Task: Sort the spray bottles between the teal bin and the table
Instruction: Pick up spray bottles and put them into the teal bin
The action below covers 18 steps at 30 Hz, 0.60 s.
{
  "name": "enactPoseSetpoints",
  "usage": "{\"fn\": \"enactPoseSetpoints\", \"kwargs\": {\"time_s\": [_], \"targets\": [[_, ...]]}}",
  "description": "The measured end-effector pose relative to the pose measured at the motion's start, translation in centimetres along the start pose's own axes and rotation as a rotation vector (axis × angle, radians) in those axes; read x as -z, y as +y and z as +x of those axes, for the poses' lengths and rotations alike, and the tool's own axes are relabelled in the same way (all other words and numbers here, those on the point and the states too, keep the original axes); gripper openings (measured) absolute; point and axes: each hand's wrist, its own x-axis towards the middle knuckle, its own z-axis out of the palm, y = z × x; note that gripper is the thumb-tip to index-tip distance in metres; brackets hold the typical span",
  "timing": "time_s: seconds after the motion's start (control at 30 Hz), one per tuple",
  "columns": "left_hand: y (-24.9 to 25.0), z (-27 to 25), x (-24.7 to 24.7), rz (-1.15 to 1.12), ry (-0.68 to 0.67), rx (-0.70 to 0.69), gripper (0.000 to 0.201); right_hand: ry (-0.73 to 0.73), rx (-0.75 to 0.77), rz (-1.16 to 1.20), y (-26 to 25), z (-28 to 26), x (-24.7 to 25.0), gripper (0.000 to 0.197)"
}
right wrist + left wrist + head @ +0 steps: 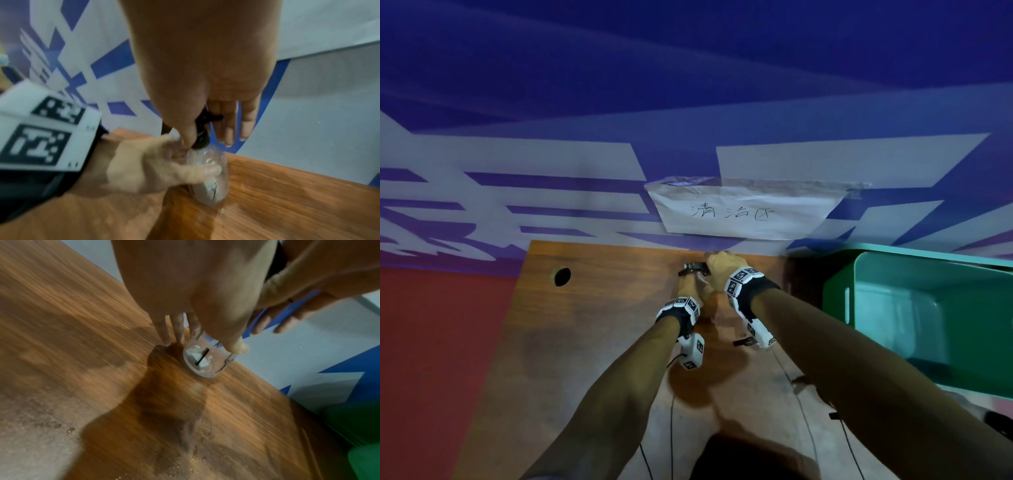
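while both wrists meet near the far edge of the wooden bench [592, 325], the left hand [148, 168] wraps fingers and thumb around the body of a clear spray bottle [207, 178] standing on the wood. just above it, the right hand [205, 81] pinches the bottle's black spray head [202, 138], remaining fingers straight. off to the right of both hands sits the teal bin [928, 342]. beyond them, a handwritten paper sign [743, 209] hangs on the wall.

Blue-and-white patterned wall [551, 161] bears a taped paper sign [739, 212]; red floor [431, 342], seemingly dim light.
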Motion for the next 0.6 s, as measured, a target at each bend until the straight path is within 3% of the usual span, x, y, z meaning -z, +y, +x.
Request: {"fn": "enactPoseSetpoints", "kwargs": {"time_s": [0.07, 0.13, 0.33, 0.4, 0.47, 0.6], "targets": [[-0.6, -0.2, -0.4, 0.018, -0.045, -0.073, 0.027, 0.020, 0.002, -0.024, 1.2, -0.8, 0.7, 0.047], [-0.6, -0.8, -0.4, -0.002, -0.058, -0.108, 0.061, 0.028, 0.007, -0.031, 2.5, -1.7, 1.7, 0.052], [-3.0, -2.1, -0.5, -0.023, -0.081, 0.011, 0.085, 0.010, 0.107, -0.101, 5.3, -6.1, 4.2, 0.046], [-2.9, -2.8, 0.0, -0.004, -0.020, 0.080, 0.106, -0.047, 0.130, -0.174, 5.8, -8.2, 4.5, 0.052], [-2.1, -4.2, 0.7, -0.043, 0.056, 0.063, 0.136, -0.099, 0.147, -0.205, 6.4, -10.1, 4.1, 0.064], [-0.1, -5.7, 2.4, 0.152, 0.247, -0.165, 0.148, -0.138, 0.212, -0.260, 7.2, -12.7, 1.2, 0.073]]}}
